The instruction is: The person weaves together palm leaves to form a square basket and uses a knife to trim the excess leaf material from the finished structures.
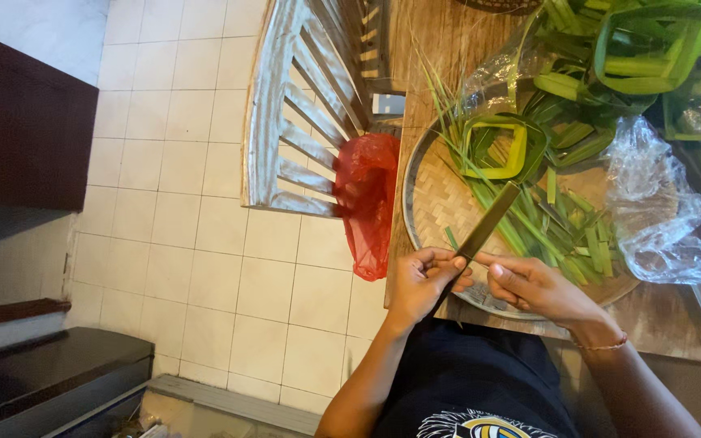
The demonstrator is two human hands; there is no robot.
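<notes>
**Both hands pinch a long green leaf strip over a woven tray**

From my remote seat I see the left hand (419,284) closed on the near end of a long leaf strip (488,223), thumb and fingers pinching it flat. The right hand (533,285) sits just beside it, fingertips meeting the same end; it seems pinched too, though its fingers hide the contact. The strip runs up and away from the grip, slanting over the round woven tray (432,203).

I judge the strip light, thin and springy: stiff along its length, easy to crease or split across it. The near end between the two hands looks the best place to hold it, flat side to the pads.

Beyond the grip, loose green leaf cuttings (561,231) lie in the tray, with a folded leaf loop (501,150) farther off. To the right is crumpled clear plastic (659,211); to the left a red plastic bag (367,199) hangs off a pale wooden chair (302,122) on the tiled floor (196,243).
</notes>
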